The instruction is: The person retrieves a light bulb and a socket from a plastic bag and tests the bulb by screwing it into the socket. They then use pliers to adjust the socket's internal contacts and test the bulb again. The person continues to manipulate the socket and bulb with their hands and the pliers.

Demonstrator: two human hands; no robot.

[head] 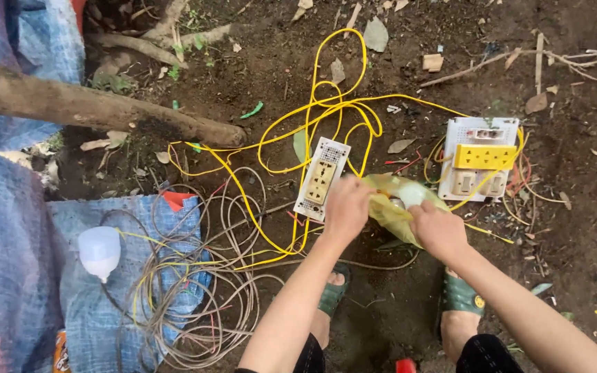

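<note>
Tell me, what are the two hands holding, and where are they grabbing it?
Both hands hold a crumpled yellow plastic bag with something white inside. The left hand grips its left edge, the right hand its right edge, near the opening.

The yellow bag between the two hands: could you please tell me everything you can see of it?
The yellow bag looks like thin, crinkled, see-through plastic, bunched above the dirt between two socket boards. A pale rounded thing shows through its top; what it is I cannot tell. The left hand grips its left edge, the right hand its right side. Yellow wire runs close by.
</note>
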